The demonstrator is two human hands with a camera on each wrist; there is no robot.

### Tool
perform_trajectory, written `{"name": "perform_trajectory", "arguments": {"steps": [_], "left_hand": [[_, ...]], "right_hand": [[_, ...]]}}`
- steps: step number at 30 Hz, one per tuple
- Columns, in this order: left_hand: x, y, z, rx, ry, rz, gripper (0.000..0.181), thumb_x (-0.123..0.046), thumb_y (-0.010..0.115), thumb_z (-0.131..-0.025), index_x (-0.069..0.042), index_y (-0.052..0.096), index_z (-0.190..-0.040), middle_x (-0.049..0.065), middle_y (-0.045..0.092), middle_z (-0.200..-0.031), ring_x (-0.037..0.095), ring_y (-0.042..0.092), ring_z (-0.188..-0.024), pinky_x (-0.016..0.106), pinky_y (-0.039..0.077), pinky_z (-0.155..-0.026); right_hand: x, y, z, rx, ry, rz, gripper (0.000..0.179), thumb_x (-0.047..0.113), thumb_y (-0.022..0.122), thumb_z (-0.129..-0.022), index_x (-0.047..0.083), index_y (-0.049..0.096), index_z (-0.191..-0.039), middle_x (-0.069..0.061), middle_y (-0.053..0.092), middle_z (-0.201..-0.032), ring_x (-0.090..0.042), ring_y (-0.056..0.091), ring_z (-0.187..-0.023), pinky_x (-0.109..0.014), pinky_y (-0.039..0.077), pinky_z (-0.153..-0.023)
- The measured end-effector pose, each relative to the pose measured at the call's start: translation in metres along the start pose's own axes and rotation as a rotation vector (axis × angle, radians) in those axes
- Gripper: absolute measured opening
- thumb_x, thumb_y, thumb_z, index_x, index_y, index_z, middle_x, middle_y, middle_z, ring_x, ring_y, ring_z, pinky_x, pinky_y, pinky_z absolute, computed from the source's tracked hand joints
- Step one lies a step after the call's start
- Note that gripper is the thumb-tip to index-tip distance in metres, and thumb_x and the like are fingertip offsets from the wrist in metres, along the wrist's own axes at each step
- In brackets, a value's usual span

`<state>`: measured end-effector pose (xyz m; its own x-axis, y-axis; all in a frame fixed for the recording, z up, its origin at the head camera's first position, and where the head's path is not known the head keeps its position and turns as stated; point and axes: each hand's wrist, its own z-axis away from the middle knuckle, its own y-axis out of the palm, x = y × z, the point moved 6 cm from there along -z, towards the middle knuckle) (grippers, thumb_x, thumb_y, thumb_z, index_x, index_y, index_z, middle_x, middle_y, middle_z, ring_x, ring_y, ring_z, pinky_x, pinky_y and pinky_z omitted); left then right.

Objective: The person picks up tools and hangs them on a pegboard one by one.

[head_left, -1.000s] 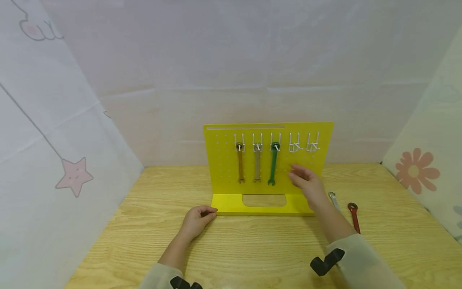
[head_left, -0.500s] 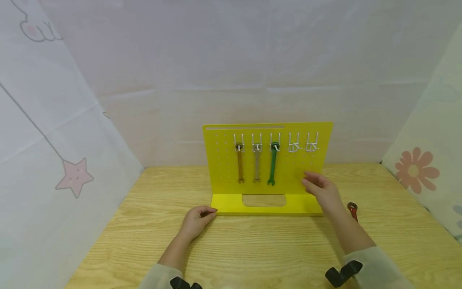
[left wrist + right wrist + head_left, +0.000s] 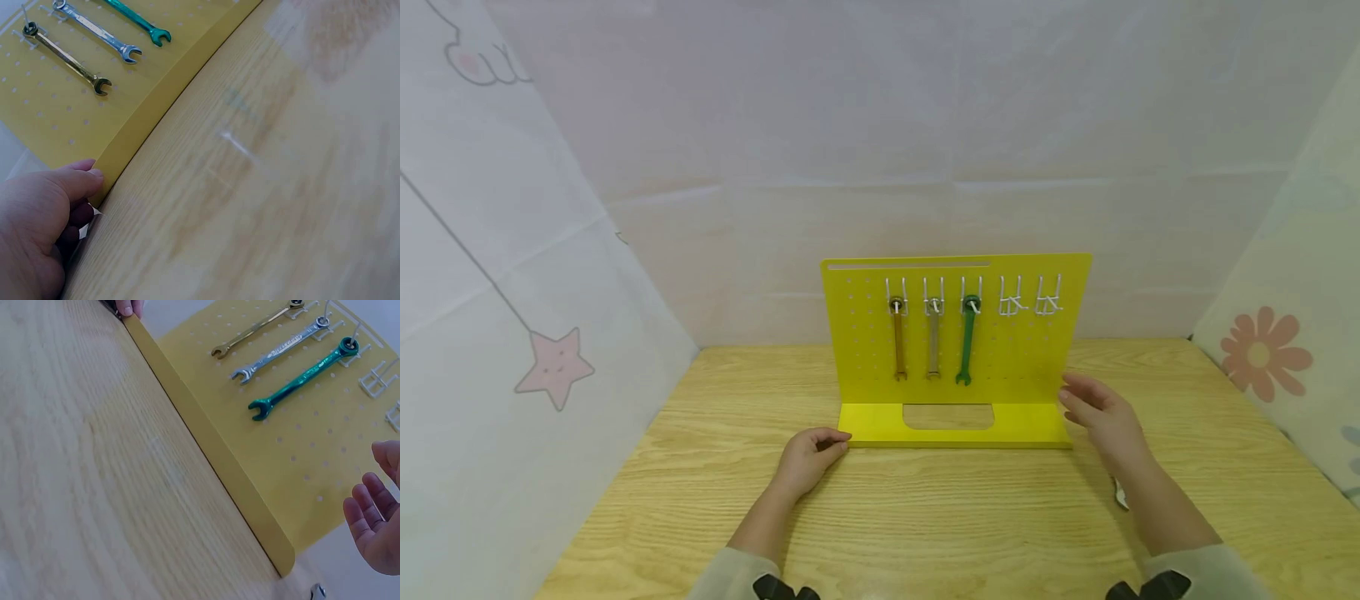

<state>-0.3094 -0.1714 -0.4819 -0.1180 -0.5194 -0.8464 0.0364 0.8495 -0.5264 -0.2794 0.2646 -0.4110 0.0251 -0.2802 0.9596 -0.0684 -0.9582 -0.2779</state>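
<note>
My left hand point(image 3: 805, 461) pinches the front left corner of the yellow pegboard stand point(image 3: 872, 425), its thumb along the base edge in the left wrist view. My right hand point(image 3: 1108, 421) hovers by the board's right edge, fingers loosely bent and nothing in them. On the board's white hooks hang a gold wrench point(image 3: 900, 342), a silver wrench point(image 3: 934, 342) and a green wrench point(image 3: 967, 343), open ends down. Another silver wrench point(image 3: 1121, 493) lies on the table, mostly covered by my right forearm.
Two white hooks, one right of the green wrench point(image 3: 1011, 300) and one near the board's right edge point(image 3: 1048, 300), carry nothing. The wooden table point(image 3: 940, 517) runs in front of the stand. Pale printed cloth point(image 3: 880, 167) stands behind and at both sides.
My right hand has moved right and slightly down, away from the green wrench to beside the board's edge. The red wrench is now hidden behind my right arm. The left hand has stayed put.
</note>
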Motion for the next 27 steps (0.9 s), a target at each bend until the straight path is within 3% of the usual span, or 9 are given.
{"name": "perform_trajectory", "arguments": {"steps": [5, 14, 21, 25, 27], "left_hand": [[-0.001, 0.000, 0.000, 0.000, 0.006, -0.004, 0.011, -0.013, 0.069, -0.091, -0.013, 0.077, -0.098, 0.001, 0.073, -0.101, 0.010, 0.061, -0.090, 0.027, 0.049, -0.080], [0.000, 0.000, -0.001, -0.002, 0.009, -0.015, 0.011, -0.013, 0.069, -0.091, -0.013, 0.077, -0.098, 0.001, 0.073, -0.101, 0.010, 0.061, -0.090, 0.027, 0.049, -0.080], [-0.001, 0.000, -0.001, 0.000, 0.007, -0.026, 0.011, -0.013, 0.069, -0.091, -0.013, 0.077, -0.099, 0.001, 0.073, -0.102, 0.011, 0.061, -0.091, 0.028, 0.049, -0.081], [-0.001, 0.000, -0.001, 0.002, 0.004, -0.025, 0.011, -0.013, 0.069, -0.091, -0.013, 0.077, -0.099, 0.001, 0.073, -0.102, 0.011, 0.061, -0.090, 0.027, 0.049, -0.080], [-0.001, 0.000, -0.001, 0.001, 0.004, -0.026, 0.012, -0.012, 0.068, -0.091, -0.013, 0.077, -0.099, 0.001, 0.073, -0.102, 0.011, 0.061, -0.090, 0.027, 0.049, -0.080]], "right_hand": [[-0.009, -0.014, 0.008, -0.032, 0.001, -0.008, 0.065, 0.042, 0.057, -0.098, 0.001, 0.041, -0.146, 0.029, 0.055, -0.108, 0.010, 0.057, -0.098, -0.013, 0.051, -0.083], [-0.027, -0.038, 0.021, -0.079, 0.051, 0.011, 0.060, 0.041, 0.059, -0.097, 0.005, 0.046, -0.144, 0.034, 0.055, -0.106, 0.009, 0.059, -0.095, -0.013, 0.052, -0.081], [-0.043, -0.053, 0.033, -0.101, 0.080, -0.007, 0.046, 0.038, 0.059, -0.098, 0.017, 0.054, -0.138, 0.039, 0.055, -0.100, 0.011, 0.060, -0.090, -0.011, 0.051, -0.077], [-0.050, -0.059, 0.040, -0.098, 0.112, 0.039, 0.059, 0.042, 0.057, -0.098, 0.007, 0.047, -0.144, 0.040, 0.054, -0.100, 0.014, 0.058, -0.090, -0.010, 0.051, -0.077], [-0.054, -0.062, 0.043, -0.086, 0.138, 0.010, 0.060, 0.042, 0.058, -0.098, 0.007, 0.046, -0.145, 0.039, 0.056, -0.100, 0.014, 0.059, -0.090, -0.011, 0.051, -0.076]]}}
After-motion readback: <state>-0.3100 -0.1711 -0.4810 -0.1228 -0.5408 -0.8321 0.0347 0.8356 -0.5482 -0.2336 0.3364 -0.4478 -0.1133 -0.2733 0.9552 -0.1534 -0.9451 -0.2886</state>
